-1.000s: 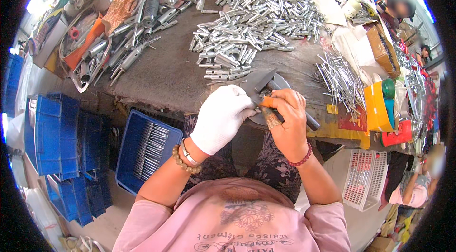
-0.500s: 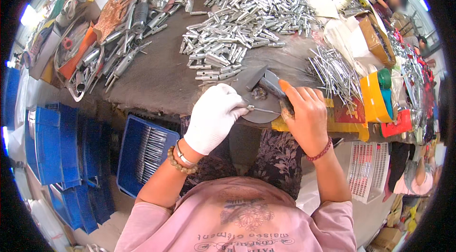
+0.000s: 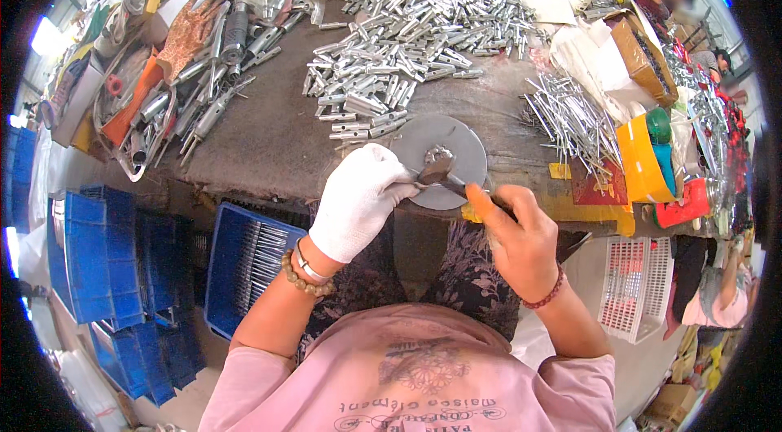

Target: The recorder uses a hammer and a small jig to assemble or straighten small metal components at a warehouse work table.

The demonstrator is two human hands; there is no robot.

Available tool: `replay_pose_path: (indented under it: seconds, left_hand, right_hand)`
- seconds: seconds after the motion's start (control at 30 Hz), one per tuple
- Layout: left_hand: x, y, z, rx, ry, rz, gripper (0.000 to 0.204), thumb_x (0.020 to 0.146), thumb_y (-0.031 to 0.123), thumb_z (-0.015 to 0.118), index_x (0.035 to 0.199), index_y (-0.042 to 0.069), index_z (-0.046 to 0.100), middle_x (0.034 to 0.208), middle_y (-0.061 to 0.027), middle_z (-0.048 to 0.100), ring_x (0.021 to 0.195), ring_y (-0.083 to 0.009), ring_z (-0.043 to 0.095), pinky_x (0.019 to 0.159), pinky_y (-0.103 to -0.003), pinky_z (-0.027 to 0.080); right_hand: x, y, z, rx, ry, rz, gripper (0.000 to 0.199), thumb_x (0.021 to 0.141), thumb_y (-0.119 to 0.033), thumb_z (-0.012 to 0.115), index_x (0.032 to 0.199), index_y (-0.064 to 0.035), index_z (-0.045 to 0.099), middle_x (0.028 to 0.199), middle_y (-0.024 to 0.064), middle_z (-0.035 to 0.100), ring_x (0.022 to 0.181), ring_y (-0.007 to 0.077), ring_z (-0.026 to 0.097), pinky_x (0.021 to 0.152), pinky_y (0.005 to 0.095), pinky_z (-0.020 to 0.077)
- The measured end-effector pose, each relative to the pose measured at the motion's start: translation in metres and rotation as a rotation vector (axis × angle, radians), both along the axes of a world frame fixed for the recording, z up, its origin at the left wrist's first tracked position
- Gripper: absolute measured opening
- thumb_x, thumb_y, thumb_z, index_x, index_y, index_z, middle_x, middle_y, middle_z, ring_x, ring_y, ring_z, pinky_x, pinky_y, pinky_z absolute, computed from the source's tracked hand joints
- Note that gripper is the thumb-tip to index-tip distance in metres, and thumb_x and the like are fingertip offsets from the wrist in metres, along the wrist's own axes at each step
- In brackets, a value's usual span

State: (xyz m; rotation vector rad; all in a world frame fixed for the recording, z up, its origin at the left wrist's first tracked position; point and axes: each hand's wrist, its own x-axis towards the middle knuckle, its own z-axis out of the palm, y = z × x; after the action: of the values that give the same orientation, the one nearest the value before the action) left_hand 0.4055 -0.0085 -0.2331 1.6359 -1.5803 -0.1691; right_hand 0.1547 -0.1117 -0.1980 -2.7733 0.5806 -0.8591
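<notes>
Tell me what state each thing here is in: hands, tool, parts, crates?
Left hand: gloved in white, pinching a thin metal piece at the disc.
Right hand: bare, closed around a tool handle.
Tool: held, its tip over the disc.
Grey round disc: lying flat at the table edge.
Silver metal tubes: loose in a heap.
Thin metal rods: piled loose.
Blue crate: open, holding rods.

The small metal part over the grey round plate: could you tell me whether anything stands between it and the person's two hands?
Nothing visible does. The gloved left hand pinches the small metal part directly above the grey round plate, and the bare right hand brings a tool's tip to it.
</notes>
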Motion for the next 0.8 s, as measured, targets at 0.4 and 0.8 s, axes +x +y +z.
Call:
replay_pose_path:
  seconds: [0.4, 0.8]
  left_hand:
    - [0.002, 0.003, 0.000, 0.011, 0.042, -0.016, 0.014, 0.084, 0.011, 0.086, 0.097, 0.009, 0.080, 0.094, -0.0072, 0.068, 0.095, -0.0286, 0.065, 0.086, -0.039, 0.053]
    - [-0.006, 0.005, 0.002, 0.002, -0.011, 0.050, 0.015, 0.085, 0.014, 0.085, 0.099, 0.010, 0.082, 0.096, -0.0067, 0.069, 0.097, -0.0282, 0.066, 0.088, -0.039, 0.053]
  right_hand:
    - [0.008, -0.023, 0.010, -0.010, 0.000, -0.086, 0.048, 0.082, -0.001, 0.075, 0.127, -0.0144, 0.078, 0.104, 0.0126, 0.065, 0.092, 0.0341, 0.070, 0.079, 0.0429, 0.0575]
    - [0.025, 0.017, 0.008, 0.120, 0.026, -0.142, 0.029, 0.081, -0.006, 0.082, 0.105, -0.0118, 0.067, 0.097, 0.0096, 0.065, 0.091, 0.0337, 0.071, 0.076, 0.0463, 0.0572]
